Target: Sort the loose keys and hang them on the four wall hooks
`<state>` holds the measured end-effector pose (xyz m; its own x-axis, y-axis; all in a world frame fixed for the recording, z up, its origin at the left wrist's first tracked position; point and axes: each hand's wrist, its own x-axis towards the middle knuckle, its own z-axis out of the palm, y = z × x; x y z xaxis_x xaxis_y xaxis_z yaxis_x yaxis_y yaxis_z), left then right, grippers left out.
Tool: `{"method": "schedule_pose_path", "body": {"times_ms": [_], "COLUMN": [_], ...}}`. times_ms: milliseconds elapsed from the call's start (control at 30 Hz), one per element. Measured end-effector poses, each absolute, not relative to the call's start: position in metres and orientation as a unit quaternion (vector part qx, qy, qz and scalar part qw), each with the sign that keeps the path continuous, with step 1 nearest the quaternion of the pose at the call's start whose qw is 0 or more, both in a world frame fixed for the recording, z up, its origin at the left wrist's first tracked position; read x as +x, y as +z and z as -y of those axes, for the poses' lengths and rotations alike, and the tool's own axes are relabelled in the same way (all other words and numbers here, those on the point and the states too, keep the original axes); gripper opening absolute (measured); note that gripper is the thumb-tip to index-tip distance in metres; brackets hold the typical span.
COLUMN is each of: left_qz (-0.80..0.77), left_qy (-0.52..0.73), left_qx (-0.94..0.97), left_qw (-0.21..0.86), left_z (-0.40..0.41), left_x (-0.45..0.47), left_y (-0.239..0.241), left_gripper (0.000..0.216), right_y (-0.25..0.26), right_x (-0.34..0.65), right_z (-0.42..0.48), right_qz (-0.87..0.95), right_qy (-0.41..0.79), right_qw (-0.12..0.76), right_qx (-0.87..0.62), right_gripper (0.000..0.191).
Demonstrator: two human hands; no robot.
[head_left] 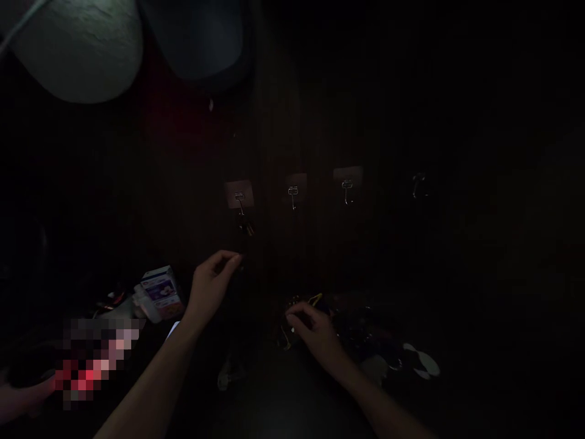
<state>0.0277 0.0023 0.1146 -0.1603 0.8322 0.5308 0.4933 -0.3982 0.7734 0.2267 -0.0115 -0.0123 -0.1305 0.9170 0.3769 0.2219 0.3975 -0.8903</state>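
The scene is very dark. My left hand (pixel 211 286) is raised below the leftmost wall hook (pixel 240 200), thumb and forefinger pinched together; a small dark thing may be at the fingertips, too dim to name. From that hook hangs a small bunch that looks like keys (pixel 245 227). Lower and to the right, my right hand (pixel 315 332) has its fingers curled together beside a dark item with a yellow strip (pixel 315 299). Whatever lies inside those fingers is hidden.
More metal hooks, including a middle one (pixel 293 194) and another (pixel 347 188), run along the dark wall. A printed box (pixel 163 291) stands at left. White oval pieces (pixel 423 361) lie at right among dark clutter. A pale cap-like shape (pixel 86 55) hangs upper left.
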Motion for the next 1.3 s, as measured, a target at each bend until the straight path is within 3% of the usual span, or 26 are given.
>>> {"method": "schedule_pose_path", "body": {"times_ms": [600,1167,1300], "left_qz": [-0.549,-0.551,-0.536], "left_qy": [0.603,0.572,0.585], "left_qx": [0.579,0.607,0.609], "left_qw": [-0.022,-0.03,0.012], "left_z": [-0.063,-0.053,-0.047], "left_x": [0.041,0.048,0.048], "left_y": [0.164,0.156,0.155], "left_gripper": [0.022,0.023,0.024], "right_y": [-0.01,-0.02,-0.021], "right_x": [0.223,0.223,0.222], "right_z": [0.017,0.015,0.016], "right_qz": [0.684,0.695,0.699], "right_qy": [0.352,0.35,0.344], "right_qw": [0.471,0.456,0.453], "right_qx": [-0.432,-0.432,-0.433], "right_gripper": [0.014,0.014,0.013]}}
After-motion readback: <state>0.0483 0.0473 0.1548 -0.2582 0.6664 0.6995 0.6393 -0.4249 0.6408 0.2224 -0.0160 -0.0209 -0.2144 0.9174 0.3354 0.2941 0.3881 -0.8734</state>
